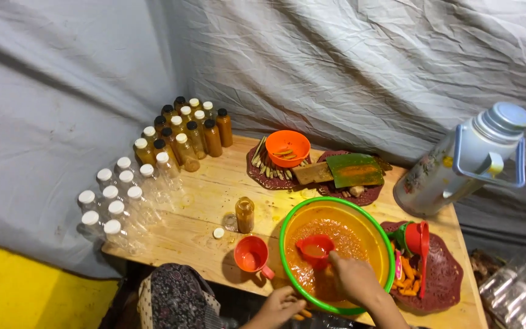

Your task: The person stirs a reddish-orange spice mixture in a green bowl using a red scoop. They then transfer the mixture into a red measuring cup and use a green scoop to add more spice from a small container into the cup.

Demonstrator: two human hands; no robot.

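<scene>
Item: small red scoop cup (315, 250), sitting inside the big basin, partly filled with orange liquid. Right hand (353, 277) reaches in over the basin's near rim, fingers curled at the scoop's handle side; the exact grip cannot be made out. Left hand (281, 306) rests at the basin's near-left outer rim, fingers bent against it.

Containers:
- Basin (287, 228), yellow with green rim, holding pulpy orange mash and liquid
- Orange mug (252, 254), just left of the basin, a little orange liquid at the bottom
- Open bottle (245, 214), standing upright behind the mug, filled with brownish-orange liquid; its white cap (218, 233) lies loose on the wooden table (202, 201) beside it
- Filled bottles (190, 131), capped white or black, clustered at the back left
- Empty clear bottles (114, 198), white caps, grouped at the table's left edge
- Orange bowl (287, 148) on a dark red tray, at the back
- Vacuum flask (467, 161), pale, leaning at the right
</scene>
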